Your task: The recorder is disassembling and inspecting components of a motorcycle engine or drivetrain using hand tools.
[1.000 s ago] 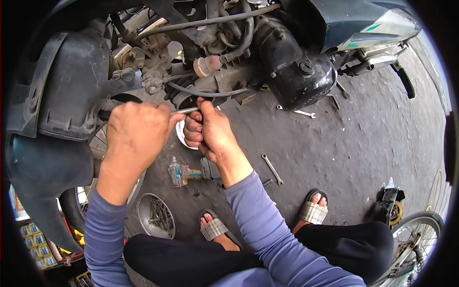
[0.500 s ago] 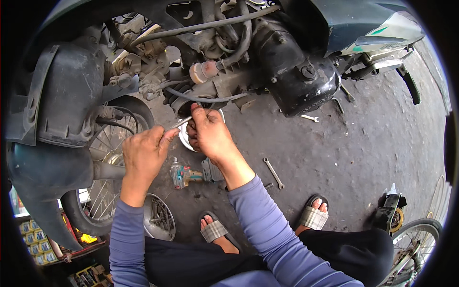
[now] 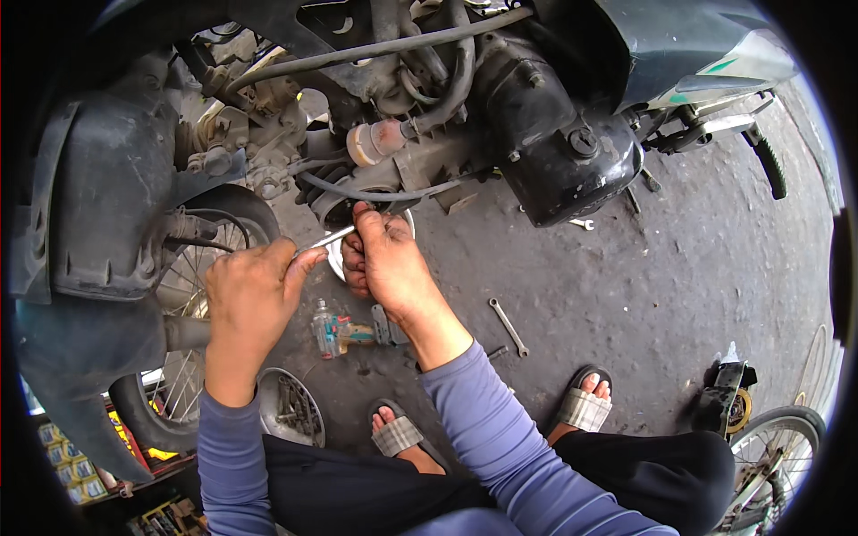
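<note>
Between my hands is a slim silver wrench-like tool (image 3: 328, 238), its two ends hidden in my fingers. My left hand (image 3: 250, 299) is closed on its near left end. My right hand (image 3: 391, 268) is closed with the thumb pointing up, at the tool's far end, just under the round opening (image 3: 344, 211) in the motorcycle's engine. Whether the right fingers hold anything besides the tool is hidden. Behind and below that hand sits a white bowl (image 3: 335, 259), partly covered. A grey hose (image 3: 393, 194) curves across the engine just above my fingertips.
A teal cordless driver (image 3: 332, 332) lies on the floor below my hands. Near my left forearm stands a metal bowl (image 3: 320, 427) of bolts. One wrench (image 3: 509, 327) lies by my feet, another (image 3: 583, 224) beside the black engine cover (image 3: 603, 179). A spoked wheel (image 3: 134, 397) stands left.
My left hand has shifted a little left and down, slightly farther from the right hand. More of the tool's shaft shows. The whole view has moved slightly.
</note>
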### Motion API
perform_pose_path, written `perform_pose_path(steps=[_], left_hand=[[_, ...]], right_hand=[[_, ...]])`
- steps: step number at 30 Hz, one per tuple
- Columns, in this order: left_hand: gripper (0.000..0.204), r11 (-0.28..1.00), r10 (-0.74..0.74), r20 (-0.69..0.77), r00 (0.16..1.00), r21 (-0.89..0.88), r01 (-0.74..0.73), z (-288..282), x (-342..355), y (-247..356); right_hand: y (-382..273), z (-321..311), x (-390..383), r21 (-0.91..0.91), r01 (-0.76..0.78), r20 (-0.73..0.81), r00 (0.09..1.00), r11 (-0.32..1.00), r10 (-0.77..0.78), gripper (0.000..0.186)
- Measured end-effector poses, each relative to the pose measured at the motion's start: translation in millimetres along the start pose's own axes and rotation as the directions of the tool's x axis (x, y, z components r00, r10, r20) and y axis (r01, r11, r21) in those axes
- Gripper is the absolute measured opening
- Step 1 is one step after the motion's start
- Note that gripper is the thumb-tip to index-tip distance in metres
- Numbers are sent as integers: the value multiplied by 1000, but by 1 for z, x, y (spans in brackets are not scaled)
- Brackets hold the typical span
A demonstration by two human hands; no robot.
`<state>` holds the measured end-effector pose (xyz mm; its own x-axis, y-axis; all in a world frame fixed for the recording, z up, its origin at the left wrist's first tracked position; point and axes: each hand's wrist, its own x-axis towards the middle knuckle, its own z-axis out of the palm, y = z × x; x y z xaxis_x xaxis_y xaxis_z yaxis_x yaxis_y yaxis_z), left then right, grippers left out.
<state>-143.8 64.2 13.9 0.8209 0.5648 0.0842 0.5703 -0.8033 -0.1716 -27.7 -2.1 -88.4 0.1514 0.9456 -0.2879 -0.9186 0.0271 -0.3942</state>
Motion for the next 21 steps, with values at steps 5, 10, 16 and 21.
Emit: perform_pose_path(steps=[5, 10, 16, 21], left_hand=[[32, 993, 11, -70, 997, -119, -19, -15, 1, 19], [20, 865, 219, -594, 775, -249, -435, -86, -4, 58], [29, 569, -182, -595, 782, -713, -410, -93, -5, 53], [35, 420, -423, -35, 905, -893, 162, 48, 0, 29]], right_hand=[[1, 1, 0, -163, 84, -36, 995, 983, -91, 41], [-4, -3, -1, -125, 28, -21, 999, 992, -31, 40], [-3, -8, 3, -236, 66, -7, 998, 970, -69, 36], [6, -7, 5, -631, 187, -92, 946, 753, -312, 39]])
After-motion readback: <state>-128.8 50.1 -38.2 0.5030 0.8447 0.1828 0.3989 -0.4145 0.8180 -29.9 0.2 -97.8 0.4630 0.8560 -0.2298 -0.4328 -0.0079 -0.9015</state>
